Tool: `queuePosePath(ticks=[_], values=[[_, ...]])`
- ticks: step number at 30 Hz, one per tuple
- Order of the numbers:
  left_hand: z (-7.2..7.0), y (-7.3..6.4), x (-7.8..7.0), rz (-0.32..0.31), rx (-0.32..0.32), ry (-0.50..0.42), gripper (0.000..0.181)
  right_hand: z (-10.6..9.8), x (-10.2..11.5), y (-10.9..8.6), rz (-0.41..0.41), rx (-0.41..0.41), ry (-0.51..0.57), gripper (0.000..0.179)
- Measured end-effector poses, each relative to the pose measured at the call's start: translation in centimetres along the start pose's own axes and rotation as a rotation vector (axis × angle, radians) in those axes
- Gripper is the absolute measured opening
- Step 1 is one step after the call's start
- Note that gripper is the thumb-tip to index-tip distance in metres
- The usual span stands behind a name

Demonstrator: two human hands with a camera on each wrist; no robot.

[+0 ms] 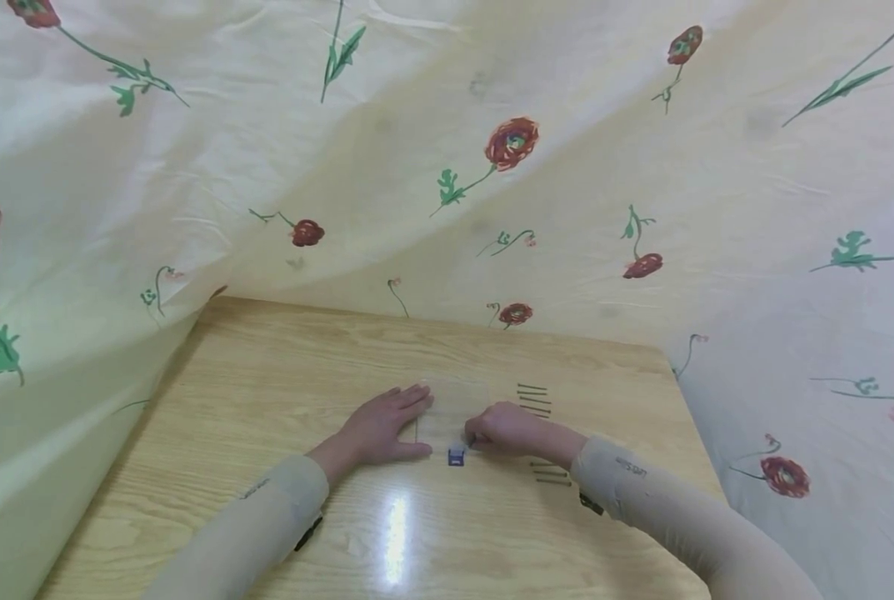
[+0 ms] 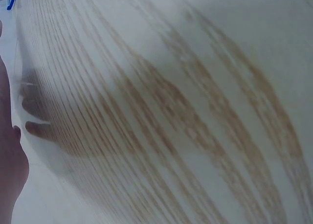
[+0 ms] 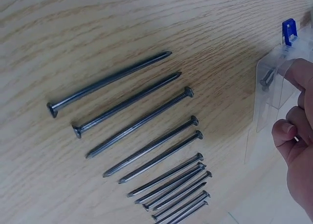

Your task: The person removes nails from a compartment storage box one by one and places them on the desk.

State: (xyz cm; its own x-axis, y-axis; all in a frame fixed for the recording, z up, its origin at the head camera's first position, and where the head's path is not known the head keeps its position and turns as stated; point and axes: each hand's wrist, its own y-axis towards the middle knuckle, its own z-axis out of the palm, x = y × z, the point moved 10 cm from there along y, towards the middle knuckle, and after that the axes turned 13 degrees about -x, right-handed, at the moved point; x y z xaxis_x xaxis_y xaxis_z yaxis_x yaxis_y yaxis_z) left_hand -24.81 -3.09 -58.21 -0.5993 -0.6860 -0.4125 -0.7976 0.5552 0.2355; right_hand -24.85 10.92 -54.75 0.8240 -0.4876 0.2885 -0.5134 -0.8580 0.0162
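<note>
A clear plastic box (image 1: 454, 400) with a blue latch (image 1: 456, 457) lies on the table between both hands. My left hand (image 1: 383, 427) rests along the box's left side, fingers spread and thumb stretched toward the near edge; only its edge shows in the left wrist view. At the near right corner, my right hand (image 1: 508, 428) has its fingers curled down. In the right wrist view its index finger reaches into the box beside a short metal nail (image 3: 267, 79), seen through the clear wall. The fingertips pinch at this nail, partly hidden by the hand.
Several nails (image 3: 146, 119) of different lengths lie in a row on the wood-grain table (image 1: 282, 358), right of the box. My right forearm covers the middle of that row in the head view. A flower-printed cloth (image 1: 387, 167) hangs around the table's back and sides.
</note>
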Motion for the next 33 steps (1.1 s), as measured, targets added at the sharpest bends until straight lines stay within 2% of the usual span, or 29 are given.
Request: queuePosePath(ticks=[5, 10, 16, 23, 27, 33], values=[[0.1, 0.0, -0.1, 0.007, 0.010, 0.014, 0.091, 0.2, -0.5, -0.5, 0.032, -0.019, 0.039, 0.006], [-0.1, -0.1, -0.3, 0.001, 0.016, -0.005, 0.090, -0.2, -0.8, -0.9, 0.054, -0.086, 0.109, 0.005], [-0.2, 0.0, -0.2, -0.014, 0.028, 0.001, 0.091, -0.9, -1.4, -1.4, 0.137, -0.166, 0.175, 0.006], [-0.2, 0.1, 0.0, -0.014, 0.030, 0.033, 0.092, -4.0, -0.9, -2.5, 0.189, -0.336, 0.203, 0.008], [-0.1, 0.1, -0.1, -0.006, 0.030, 0.036, 0.092, -5.4, -0.8, -3.5, 0.214, -0.394, 0.204, 0.008], [-0.2, 0.0, -0.3, -0.007, 0.038, 0.024, 0.091, -6.9, -0.7, -5.6, 0.204, -0.476, 0.158, 0.009]])
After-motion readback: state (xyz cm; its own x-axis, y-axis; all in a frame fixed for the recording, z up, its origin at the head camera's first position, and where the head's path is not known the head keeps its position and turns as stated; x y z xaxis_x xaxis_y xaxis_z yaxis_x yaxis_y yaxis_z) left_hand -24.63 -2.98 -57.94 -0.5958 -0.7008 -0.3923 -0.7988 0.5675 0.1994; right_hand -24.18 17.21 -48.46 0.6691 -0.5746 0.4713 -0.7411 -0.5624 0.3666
